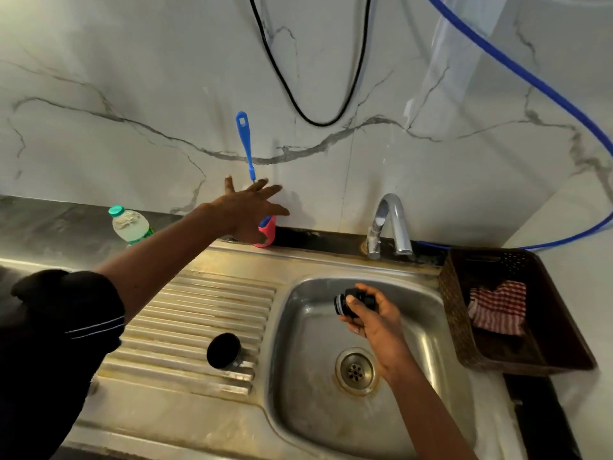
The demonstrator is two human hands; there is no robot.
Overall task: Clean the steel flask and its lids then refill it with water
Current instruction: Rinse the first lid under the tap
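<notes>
Flask lid — in right hand.

Open sink basin; black cup on the drainboard.

A sink sits at right, its drain in the basin floor and a tap behind it. Left of the basin lies the drainboard, with a cup on it. Behind the drainboard stand a holder with a brush in it and, further left, a bottle. A basket right of the sink holds a cloth.
</notes>
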